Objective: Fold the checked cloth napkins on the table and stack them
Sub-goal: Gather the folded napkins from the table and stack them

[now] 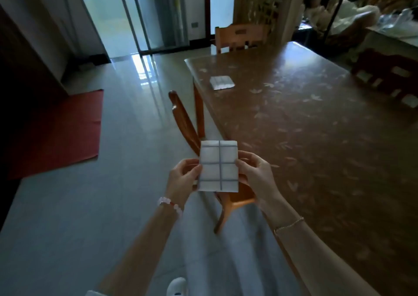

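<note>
Both hands pinch one folded checked napkin in the air, off the table's near left edge and above a wooden chair. Fingertips of the left hand grip its left edge, thumb in front; those of the right hand grip the right edge likewise, probably to keep the layers square and the fold from springing open. Held upright facing the camera, it looks ready for stacking. Another folded napkin lies flat on the table near its far left corner, seemingly the start of the stack.
</note>
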`<state>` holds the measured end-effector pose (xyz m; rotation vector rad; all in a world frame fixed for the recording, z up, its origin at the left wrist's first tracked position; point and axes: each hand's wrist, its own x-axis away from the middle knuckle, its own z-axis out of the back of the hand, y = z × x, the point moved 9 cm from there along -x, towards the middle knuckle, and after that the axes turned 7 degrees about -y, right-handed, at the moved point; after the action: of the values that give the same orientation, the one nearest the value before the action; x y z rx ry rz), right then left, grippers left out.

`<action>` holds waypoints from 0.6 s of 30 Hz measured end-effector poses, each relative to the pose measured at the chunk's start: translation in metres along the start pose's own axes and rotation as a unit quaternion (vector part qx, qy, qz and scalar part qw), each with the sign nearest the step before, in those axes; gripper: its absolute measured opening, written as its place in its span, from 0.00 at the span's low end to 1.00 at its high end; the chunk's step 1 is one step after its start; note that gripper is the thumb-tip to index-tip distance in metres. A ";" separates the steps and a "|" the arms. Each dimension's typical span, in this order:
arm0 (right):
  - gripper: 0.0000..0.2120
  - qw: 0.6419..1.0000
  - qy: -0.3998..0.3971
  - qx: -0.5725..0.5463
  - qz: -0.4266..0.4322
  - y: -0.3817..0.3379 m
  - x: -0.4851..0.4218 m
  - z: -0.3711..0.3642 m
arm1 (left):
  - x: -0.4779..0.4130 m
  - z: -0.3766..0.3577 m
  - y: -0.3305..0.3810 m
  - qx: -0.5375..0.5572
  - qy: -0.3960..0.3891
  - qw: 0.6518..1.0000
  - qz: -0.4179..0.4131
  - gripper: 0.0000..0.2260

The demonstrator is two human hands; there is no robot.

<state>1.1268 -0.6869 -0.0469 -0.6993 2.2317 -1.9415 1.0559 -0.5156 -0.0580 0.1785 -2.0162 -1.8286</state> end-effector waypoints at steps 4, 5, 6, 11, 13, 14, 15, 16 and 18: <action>0.08 0.999 -0.041 0.022 0.004 0.001 -0.032 -0.075 | -0.008 0.076 0.006 0.038 0.056 0.998 0.012 0.04; 0.08 0.998 -0.047 0.032 0.005 0.002 -0.041 -0.092 | -0.013 0.094 0.008 0.047 0.063 0.997 0.013 0.05; 0.08 0.998 -0.053 0.040 0.005 0.003 -0.051 -0.110 | -0.018 0.112 0.010 0.051 0.070 0.996 0.014 0.06; 0.10 0.995 -0.084 0.054 -0.002 0.008 -0.098 -0.194 | -0.047 0.195 0.027 0.066 0.100 0.993 0.009 0.08; 0.10 0.995 -0.088 0.055 -0.003 0.009 -0.116 -0.223 | -0.060 0.222 0.034 0.069 0.099 0.993 0.009 0.07; 0.10 0.994 -0.090 0.056 -0.003 0.010 -0.124 -0.236 | -0.067 0.235 0.036 0.069 0.100 0.993 0.009 0.06; 0.08 0.994 -0.091 0.055 -0.003 0.012 -0.133 -0.249 | -0.073 0.247 0.038 0.069 0.102 0.992 0.010 0.05; 0.07 0.994 -0.092 0.054 -0.003 0.012 -0.141 -0.260 | -0.079 0.259 0.040 0.069 0.105 0.992 0.010 0.04; 0.05 0.994 -0.096 0.055 -0.007 0.013 -0.156 -0.281 | -0.091 0.279 0.044 0.072 0.107 0.992 0.009 0.03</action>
<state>1.1584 -0.3665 -0.0429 -0.8476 1.9981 -1.8964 1.0400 -0.2193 -0.0495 0.3804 -1.9899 -1.5781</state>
